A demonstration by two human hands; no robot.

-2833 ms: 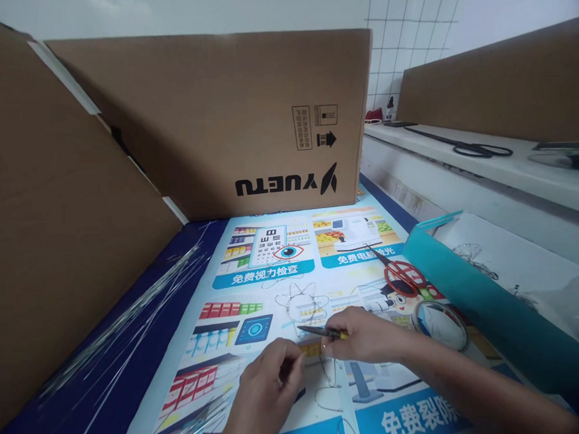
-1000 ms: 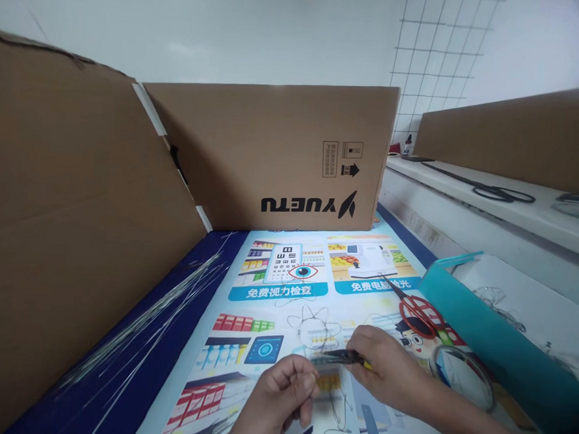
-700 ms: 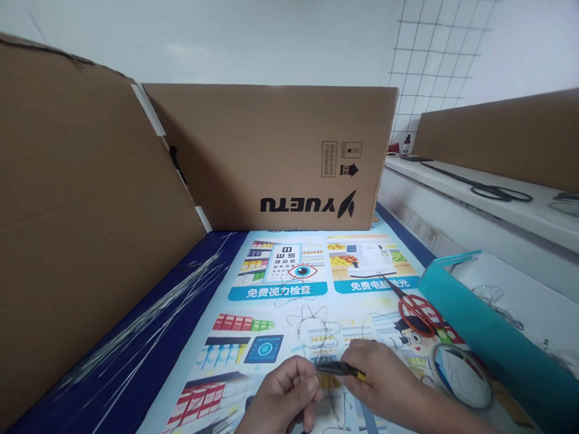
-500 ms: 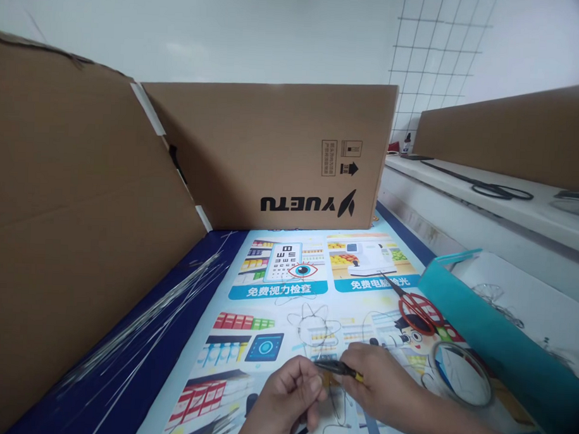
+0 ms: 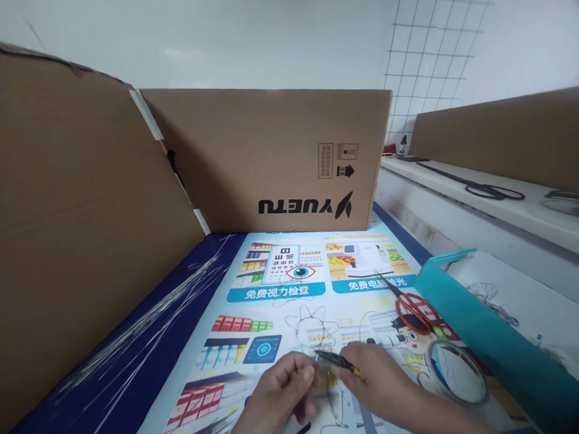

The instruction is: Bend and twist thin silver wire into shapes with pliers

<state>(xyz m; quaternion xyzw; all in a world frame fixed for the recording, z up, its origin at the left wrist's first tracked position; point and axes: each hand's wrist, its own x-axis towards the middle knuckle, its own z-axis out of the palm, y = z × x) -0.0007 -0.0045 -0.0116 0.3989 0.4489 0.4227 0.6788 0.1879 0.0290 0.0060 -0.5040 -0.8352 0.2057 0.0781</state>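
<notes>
On the table (image 5: pixel 64 418), just below a flower-shaped wire (image 5: pixel 310 318): left hand (image 5: pixel 283 391) curled in, thumb and finger pressed together, right beside the tip of the pliers (image 5: pixel 334 360). Cannot tell about any wire in between; too small to see. Right hand (image 5: pixel 376 375) wrapped around the handles, nose pointing left, maybe to bring the tip close to the left fingers. Bent wire (image 5: pixel 336 402) just below, likely for easy reach. Red-handled scissors (image 5: pixel 412 312) and tape roll (image 5: pixel 484 387) off to the right, probably out of the way. Long wires (image 5: pixel 143 316) bunched at the left, maybe against tangles.

Thin, shiny wire, with 1 round ring and loopy petals. Dark, hard metal pliers with some yellow. Flat, printed sheet (image 5: pixel 267 308) underneath. Stiff brown cardboard (image 5: pixel 263 153) standing behind.
</notes>
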